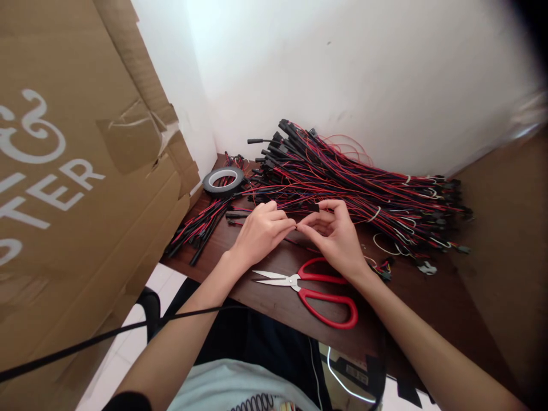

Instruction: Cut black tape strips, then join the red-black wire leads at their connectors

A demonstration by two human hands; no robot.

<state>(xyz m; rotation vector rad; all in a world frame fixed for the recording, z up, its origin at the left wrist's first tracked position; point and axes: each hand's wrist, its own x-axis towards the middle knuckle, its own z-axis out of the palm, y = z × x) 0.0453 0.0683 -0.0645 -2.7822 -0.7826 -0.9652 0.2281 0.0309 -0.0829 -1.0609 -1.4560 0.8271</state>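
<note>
My left hand [264, 231] is closed, its fingers curled and the thumb and fingertips pinched at the tip of my right thumb. My right hand [336, 235] has thumb and fingers bent together at the same spot, with a small black piece [314, 208] at its index fingertip. What lies between the two pinches is too small to make out. Behind the hands spreads a large bundle of red, black and blue wires [342, 182] with black connectors. Red-handled scissors [327, 308] lie partly open just below the hands, blades pointing left.
A roll of grey tape [223, 181] rests on wires at the table's left. More black-ended cables [199, 228] lie near the left edge. A large cardboard box [85, 228] stands at left, a brown panel [509, 240] at right. A black strap crosses my left forearm.
</note>
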